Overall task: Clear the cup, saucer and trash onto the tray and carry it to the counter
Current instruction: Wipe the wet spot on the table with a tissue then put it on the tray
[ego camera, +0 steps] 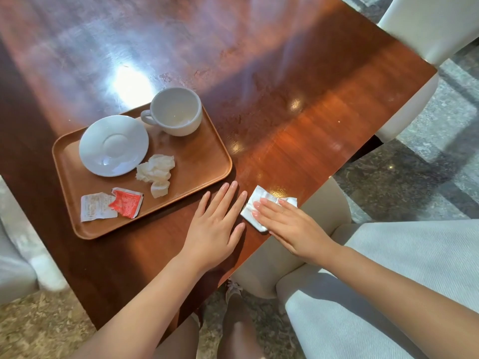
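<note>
A brown tray (pixel 207 161) lies on the wooden table (pixel 298 112). On it stand a white cup (pixel 176 112) and a white saucer (pixel 114 146), apart from each other. A crumpled napkin (pixel 156 173) and torn red and white packets (pixel 111 204) also lie on the tray. My left hand (pixel 215 226) rests flat on the table just right of the tray's near corner, fingers apart and holding nothing. My right hand (pixel 290 226) presses flat on a folded white napkin (pixel 261 200) near the table's edge.
Pale upholstered chairs stand at the far right (pixel 427 27), at the near right (pixel 388 268) and at the left edge (pixel 15 268). The table's edge runs diagonally just right of my right hand. The floor is stone.
</note>
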Motion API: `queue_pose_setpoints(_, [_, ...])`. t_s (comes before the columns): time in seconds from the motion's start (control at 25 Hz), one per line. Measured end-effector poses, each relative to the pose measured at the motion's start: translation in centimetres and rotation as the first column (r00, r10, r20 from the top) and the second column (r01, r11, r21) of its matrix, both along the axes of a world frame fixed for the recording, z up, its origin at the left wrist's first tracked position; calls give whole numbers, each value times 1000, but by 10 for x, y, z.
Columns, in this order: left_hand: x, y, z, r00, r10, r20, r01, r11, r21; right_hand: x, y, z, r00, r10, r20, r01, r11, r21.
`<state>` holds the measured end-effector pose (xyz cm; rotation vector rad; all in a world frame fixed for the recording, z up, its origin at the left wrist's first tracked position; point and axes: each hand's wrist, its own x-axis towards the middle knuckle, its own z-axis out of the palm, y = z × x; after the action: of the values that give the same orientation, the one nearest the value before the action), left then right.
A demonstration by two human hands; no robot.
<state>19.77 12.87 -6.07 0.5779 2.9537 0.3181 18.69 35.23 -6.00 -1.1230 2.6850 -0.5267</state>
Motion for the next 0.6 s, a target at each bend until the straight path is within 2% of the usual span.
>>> queue_pose_setpoints(0.16, [7,-9,1,1000,-10,-29,10,1000,9,22,-4,-4,996,66,58,-63,996,-63])
queue_pose_setpoints(0.6, [31,-40,3,1000,-11,6,11,1000,-21,42,-6,13,969,209,135,-194,974,-114])
